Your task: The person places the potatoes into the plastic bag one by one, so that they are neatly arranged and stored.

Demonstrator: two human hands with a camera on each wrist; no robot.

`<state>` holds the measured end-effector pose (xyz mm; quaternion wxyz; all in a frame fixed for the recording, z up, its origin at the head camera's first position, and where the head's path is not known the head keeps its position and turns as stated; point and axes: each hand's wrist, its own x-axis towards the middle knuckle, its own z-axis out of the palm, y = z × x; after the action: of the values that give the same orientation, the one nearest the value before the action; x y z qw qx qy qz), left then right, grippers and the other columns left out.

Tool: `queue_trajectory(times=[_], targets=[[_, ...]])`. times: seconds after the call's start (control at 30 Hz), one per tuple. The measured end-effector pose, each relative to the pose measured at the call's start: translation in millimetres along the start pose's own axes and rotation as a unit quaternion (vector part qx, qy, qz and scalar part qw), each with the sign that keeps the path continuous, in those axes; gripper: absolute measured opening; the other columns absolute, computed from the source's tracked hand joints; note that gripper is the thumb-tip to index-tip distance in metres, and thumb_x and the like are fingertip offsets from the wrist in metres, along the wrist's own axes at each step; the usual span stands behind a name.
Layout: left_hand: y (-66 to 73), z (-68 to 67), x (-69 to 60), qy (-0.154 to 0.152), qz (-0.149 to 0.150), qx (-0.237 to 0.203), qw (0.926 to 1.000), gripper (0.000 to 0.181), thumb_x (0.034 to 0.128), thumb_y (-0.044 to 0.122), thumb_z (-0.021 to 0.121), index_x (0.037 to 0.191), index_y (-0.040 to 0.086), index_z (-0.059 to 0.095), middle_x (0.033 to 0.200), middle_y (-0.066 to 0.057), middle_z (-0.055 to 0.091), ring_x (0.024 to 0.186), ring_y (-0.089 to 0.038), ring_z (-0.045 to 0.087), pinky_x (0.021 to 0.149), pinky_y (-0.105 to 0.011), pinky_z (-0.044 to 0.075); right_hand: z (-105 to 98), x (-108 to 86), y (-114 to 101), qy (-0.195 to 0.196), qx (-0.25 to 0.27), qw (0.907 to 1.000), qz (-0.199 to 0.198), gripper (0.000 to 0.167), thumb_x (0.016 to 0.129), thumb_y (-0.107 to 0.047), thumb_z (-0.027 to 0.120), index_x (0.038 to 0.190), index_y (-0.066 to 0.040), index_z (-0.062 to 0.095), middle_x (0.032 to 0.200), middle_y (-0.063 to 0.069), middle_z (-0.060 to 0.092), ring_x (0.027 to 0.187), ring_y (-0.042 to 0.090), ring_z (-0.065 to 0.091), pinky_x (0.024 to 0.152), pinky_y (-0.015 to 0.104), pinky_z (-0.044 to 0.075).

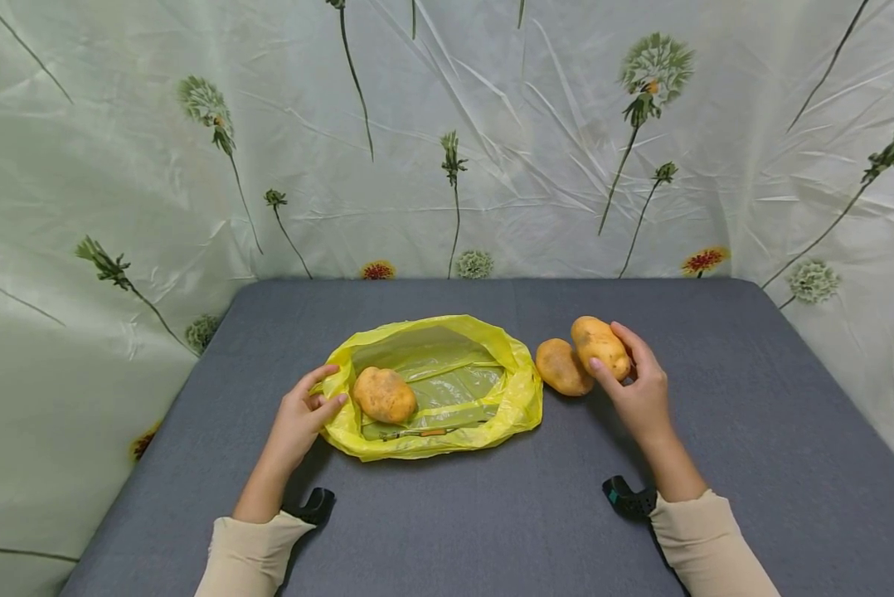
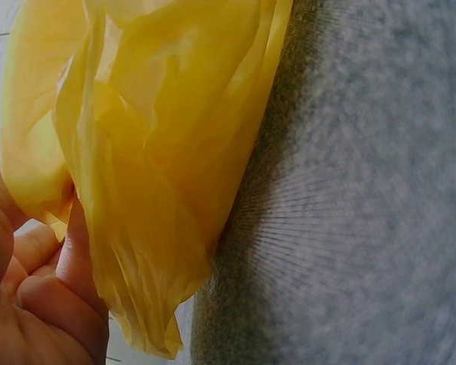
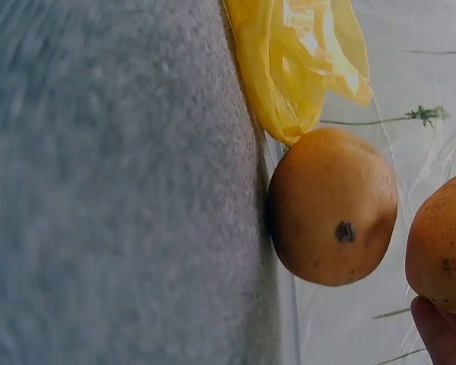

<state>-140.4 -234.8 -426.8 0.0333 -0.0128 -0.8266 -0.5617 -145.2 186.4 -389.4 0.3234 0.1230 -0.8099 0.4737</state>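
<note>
A yellow plastic bag [image 1: 447, 448] lies on the table with its mouth spread wide, and one potato [image 1: 384, 395] rests inside at its left end. My left hand [image 1: 303, 419] pinches the bag's left rim; in the left wrist view the thumb and fingers meet at the yellow plastic [image 2: 159, 152]. My right hand [image 1: 643, 390] grips a second potato [image 1: 600, 347] between thumb and fingers, raised above the table right of the bag. A third potato [image 1: 562, 367] sits on the table against the bag's right side, partly behind the held one; the right wrist view shows this resting potato [image 3: 333, 207] too.
The grey cloth-covered table [image 1: 477, 531] reaches back to a pale flower-printed curtain [image 1: 536, 166], which also hangs along both sides. Each wrist wears a black camera mount, the left mount [image 1: 316, 506] and the right mount [image 1: 629, 497].
</note>
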Motion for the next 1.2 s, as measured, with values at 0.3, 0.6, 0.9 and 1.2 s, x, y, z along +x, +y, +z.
queue_trajectory(times=[0.3,0.6,0.9,1.2], targets=[[0.2,-0.1,-0.4,-0.001,-0.008,-0.003,1.0,0.049,0.0849,0.015,0.063,0.129,0.008,0.043,0.06,-0.004,0.038,0.048,-0.008,0.034,0.042,-0.023,0.034,10.0,2.5,-10.7,-0.025,0.006,0.9997,-0.005,0.054,0.071,0.012,0.067,0.121,0.011,0.047,0.119,0.025,0.049,0.105,0.022,0.048,0.078,0.009,0.037],[1.2,-0.1,-0.2,0.002,-0.006,0.004,1.0,0.049,0.0847,0.014,0.064,0.129,0.008,0.043,0.06,-0.004,0.038,0.048,-0.008,0.034,0.042,-0.022,0.034,25.8,5.9,-21.4,-0.053,0.023,0.9982,-0.018,0.055,0.07,0.011,0.069,0.121,0.012,0.047,0.12,0.026,0.047,0.107,0.036,0.046,0.082,0.01,0.035],[2.9,0.8,-0.7,-0.001,-0.011,0.001,0.9999,0.049,0.0846,0.011,0.063,0.129,0.006,0.043,0.06,-0.004,0.04,0.048,-0.008,0.035,0.042,-0.022,0.034,45.1,6.0,-31.3,-0.083,0.039,0.9946,-0.048,0.056,0.069,0.009,0.07,0.12,0.011,0.048,0.12,0.026,0.047,0.109,0.038,0.045,0.09,0.02,0.034],[2.6,0.3,-0.4,0.002,-0.006,0.004,1.0,0.048,0.0844,0.01,0.063,0.128,0.006,0.044,0.06,-0.004,0.041,0.048,-0.008,0.036,0.042,-0.022,0.034,65.8,5.4,-37.7,-0.113,0.061,0.9895,-0.066,0.054,0.072,0.005,0.07,0.121,0.011,0.047,0.122,0.026,0.046,0.111,0.038,0.044,0.085,0.049,0.039]])
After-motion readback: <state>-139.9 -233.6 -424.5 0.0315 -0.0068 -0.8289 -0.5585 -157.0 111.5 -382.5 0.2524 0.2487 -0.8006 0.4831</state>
